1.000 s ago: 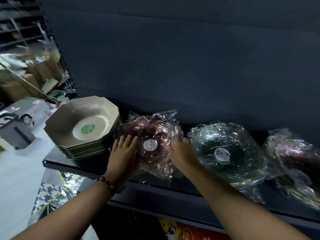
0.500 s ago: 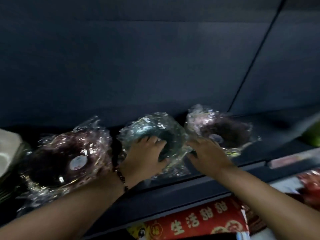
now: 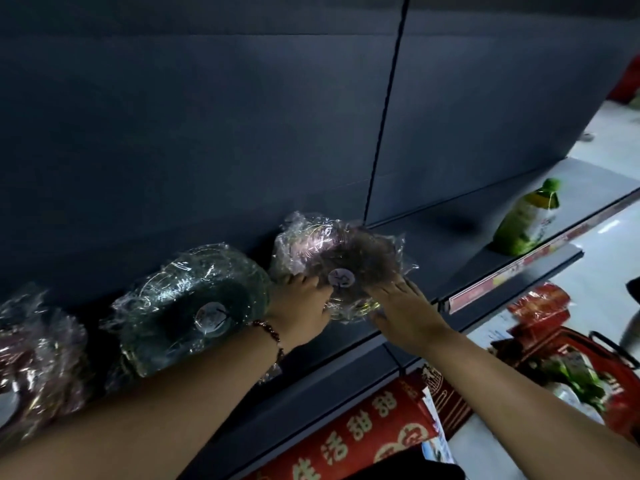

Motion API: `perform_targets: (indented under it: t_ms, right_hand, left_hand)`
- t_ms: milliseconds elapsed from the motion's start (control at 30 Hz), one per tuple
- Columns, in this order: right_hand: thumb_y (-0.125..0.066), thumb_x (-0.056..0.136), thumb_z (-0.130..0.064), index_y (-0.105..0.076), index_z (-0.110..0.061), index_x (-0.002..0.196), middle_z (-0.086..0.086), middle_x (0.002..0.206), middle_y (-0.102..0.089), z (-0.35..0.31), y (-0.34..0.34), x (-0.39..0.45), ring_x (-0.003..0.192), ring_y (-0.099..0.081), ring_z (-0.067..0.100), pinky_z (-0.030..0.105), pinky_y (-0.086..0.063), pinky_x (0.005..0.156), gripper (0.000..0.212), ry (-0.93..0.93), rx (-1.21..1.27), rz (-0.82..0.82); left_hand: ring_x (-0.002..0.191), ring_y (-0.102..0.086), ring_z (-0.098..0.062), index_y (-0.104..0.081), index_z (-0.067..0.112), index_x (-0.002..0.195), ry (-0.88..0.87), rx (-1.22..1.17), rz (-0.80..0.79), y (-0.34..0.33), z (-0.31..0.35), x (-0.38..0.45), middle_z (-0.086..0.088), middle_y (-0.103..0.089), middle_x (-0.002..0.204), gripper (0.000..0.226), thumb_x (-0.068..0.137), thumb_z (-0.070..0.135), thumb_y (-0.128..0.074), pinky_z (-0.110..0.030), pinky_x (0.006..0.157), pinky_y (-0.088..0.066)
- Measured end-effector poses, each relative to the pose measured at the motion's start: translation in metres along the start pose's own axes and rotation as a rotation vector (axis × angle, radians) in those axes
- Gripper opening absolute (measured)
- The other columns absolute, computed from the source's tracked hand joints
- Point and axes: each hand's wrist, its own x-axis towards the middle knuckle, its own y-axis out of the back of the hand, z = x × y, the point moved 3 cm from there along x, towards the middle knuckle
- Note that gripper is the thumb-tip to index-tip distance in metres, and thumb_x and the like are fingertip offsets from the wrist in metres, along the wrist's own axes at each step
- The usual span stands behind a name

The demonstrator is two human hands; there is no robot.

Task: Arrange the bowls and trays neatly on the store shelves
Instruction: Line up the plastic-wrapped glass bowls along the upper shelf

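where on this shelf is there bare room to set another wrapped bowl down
Bare shelf lies between the pinkish wrapped bowl and the green bottle. Leftward it is crowded: green wrapped bowl, another at the edge, both hands on the pinkish one.

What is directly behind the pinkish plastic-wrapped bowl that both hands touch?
Behind the pinkish plastic-wrapped bowl stands the dark shelf back panel, with a vertical seam. The wrapping hides the shelf surface beneath and behind the bowl.
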Motion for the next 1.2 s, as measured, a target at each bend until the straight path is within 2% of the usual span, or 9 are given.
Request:
perform_targets:
  t_ms: [133, 300, 433, 533, 633, 733, 900, 1067, 1200]
  right_hand:
    - [-0.045, 0.095, -0.026, -0.060, -0.023, 0.115, -0.002, 0.118, -0.059, 0.002, -0.001, 0.010, 0.121, -0.046, 0.021, 0.036, -0.032, 0.103, 0.025, -0.002, -0.020, 0.136]
    - [-0.055, 0.092, -0.017, -0.067, -0.022, 0.099, -0.006, 0.100, -0.064, -0.004, 0.011, 0.010, 0.101, -0.056, 0.018, 0.036, -0.041, 0.091, 0.015, 0.023, -0.030, 0.256]
    - [-0.064, 0.086, -0.012, -0.068, -0.022, 0.091, -0.007, 0.090, -0.066, -0.010, 0.025, -0.001, 0.090, -0.061, 0.019, 0.037, -0.046, 0.084, 0.012, 0.050, 0.009, 0.405]
    - [-0.072, 0.080, -0.010, -0.071, -0.020, 0.095, -0.007, 0.092, -0.068, -0.015, 0.034, -0.013, 0.089, -0.063, 0.019, 0.037, -0.048, 0.083, 0.018, 0.086, 0.052, 0.506]
    - [-0.075, 0.078, -0.008, -0.071, -0.020, 0.102, -0.008, 0.095, -0.069, -0.023, 0.039, -0.025, 0.092, -0.064, 0.018, 0.037, -0.048, 0.087, 0.027, 0.120, 0.100, 0.571]
    - [-0.071, 0.083, -0.008, -0.071, -0.018, 0.105, -0.006, 0.097, -0.069, -0.034, 0.039, -0.033, 0.093, -0.063, 0.020, 0.041, -0.049, 0.089, 0.024, 0.155, 0.126, 0.605]
    - [-0.072, 0.080, -0.005, -0.073, -0.015, 0.102, -0.004, 0.102, -0.070, -0.069, 0.036, -0.049, 0.103, -0.062, 0.019, 0.039, -0.044, 0.099, 0.025, 0.252, 0.164, 0.655]
    - [-0.068, 0.084, -0.009, -0.069, -0.031, 0.112, -0.020, 0.135, -0.047, -0.103, 0.035, -0.058, 0.132, -0.036, -0.002, 0.022, -0.037, 0.104, 0.036, 0.136, 0.623, 0.551]
    - [-0.061, 0.091, -0.014, -0.052, -0.042, 0.128, -0.020, 0.138, -0.043, -0.126, 0.027, -0.052, 0.124, -0.038, -0.012, 0.018, -0.037, 0.096, 0.048, -0.149, 1.179, 0.495]
  left_hand:
    - [0.113, -0.052, -0.016, -0.063, 0.026, 0.114, -0.024, -0.042, 0.021, -0.006, -0.004, 0.005, 0.008, -0.063, 0.117, 0.031, 0.094, 0.045, -0.048, -0.038, 0.105, -0.034]
    - [0.108, -0.055, -0.013, -0.065, 0.021, 0.115, 0.010, -0.196, 0.130, 0.011, -0.007, -0.002, 0.007, -0.063, 0.116, 0.027, 0.094, 0.034, -0.054, -0.031, 0.094, -0.044]
    - [0.108, -0.053, -0.008, -0.054, 0.030, 0.126, 0.261, -0.704, 0.148, 0.029, -0.010, -0.017, 0.007, -0.051, 0.124, 0.040, 0.087, 0.036, -0.062, -0.026, 0.085, -0.051]
    - [0.090, -0.049, 0.006, -0.028, 0.037, 0.143, 0.419, -1.197, 0.087, 0.045, -0.005, -0.035, 0.020, -0.046, 0.106, 0.071, 0.087, 0.024, -0.068, -0.014, 0.068, -0.038]
    - [0.094, -0.046, 0.012, -0.009, 0.037, 0.150, 0.443, -1.482, 0.149, 0.049, -0.002, -0.049, 0.029, -0.053, 0.100, 0.089, 0.086, 0.022, -0.069, -0.024, 0.101, -0.033]
    - [0.114, -0.059, -0.016, -0.016, 0.031, 0.150, 0.607, -1.744, 0.224, 0.047, -0.011, -0.060, 0.000, -0.054, 0.137, 0.111, 0.063, 0.056, -0.080, -0.045, 0.106, -0.041]
    - [0.090, -0.066, -0.029, -0.054, 0.010, 0.119, 0.827, -2.024, 0.109, 0.042, -0.016, -0.086, -0.014, -0.066, 0.101, 0.033, 0.088, 0.021, -0.063, -0.038, 0.067, -0.058]
    - [0.098, -0.065, -0.034, -0.052, 0.003, 0.119, 0.929, -2.025, 0.241, 0.037, -0.043, -0.127, -0.022, -0.063, 0.113, 0.027, 0.092, 0.005, -0.053, -0.037, 0.061, -0.059]
    - [0.090, -0.066, -0.028, -0.053, 0.003, 0.123, 1.000, -1.943, 0.380, 0.032, -0.074, -0.169, -0.017, -0.064, 0.112, 0.033, 0.090, 0.001, -0.057, -0.032, 0.056, -0.056]
